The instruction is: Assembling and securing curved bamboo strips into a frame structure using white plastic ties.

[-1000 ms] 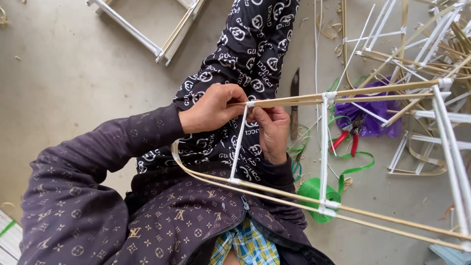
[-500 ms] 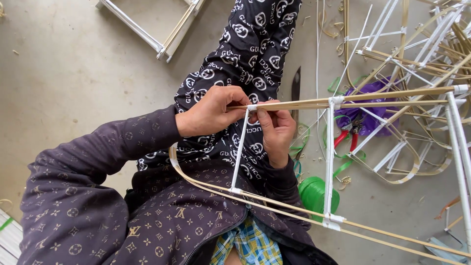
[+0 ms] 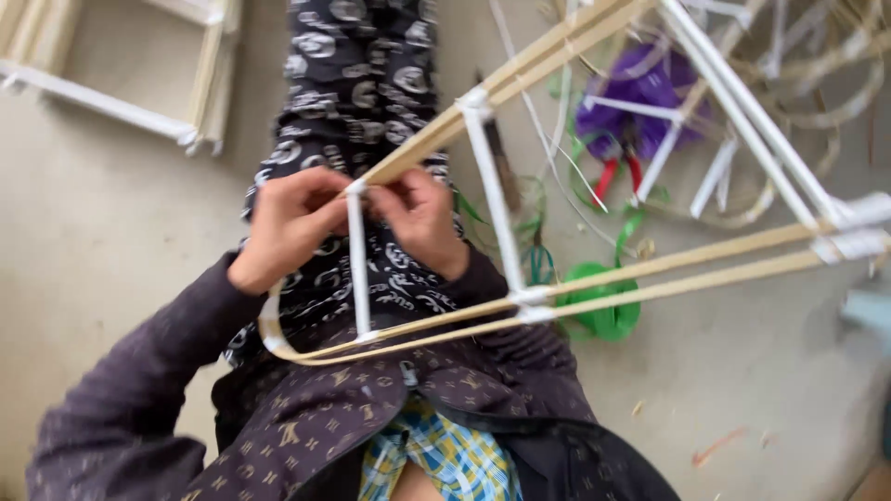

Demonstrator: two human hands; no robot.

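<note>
Both hands meet at one joint of the bamboo frame (image 3: 594, 288) resting across the person's lap: the left hand (image 3: 292, 227) has its fingers pinched on the top of a white-wrapped strut (image 3: 357, 264), steadying it, while the right hand (image 3: 422, 223) pinches the same joint. Red-handled pliers (image 3: 620, 172), green tape (image 3: 603, 315) and more frames crowd the floor (image 3: 121, 223) beyond

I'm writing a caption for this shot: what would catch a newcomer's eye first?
The bamboo frame with white-wrapped struts, slanting across the middle from the lap to the right edge. At its near end the left hand and right hand pinch the top of one white strut. Behind, on the floor, lie a purple bundle with red-handled pliers and a green tape roll.
</note>
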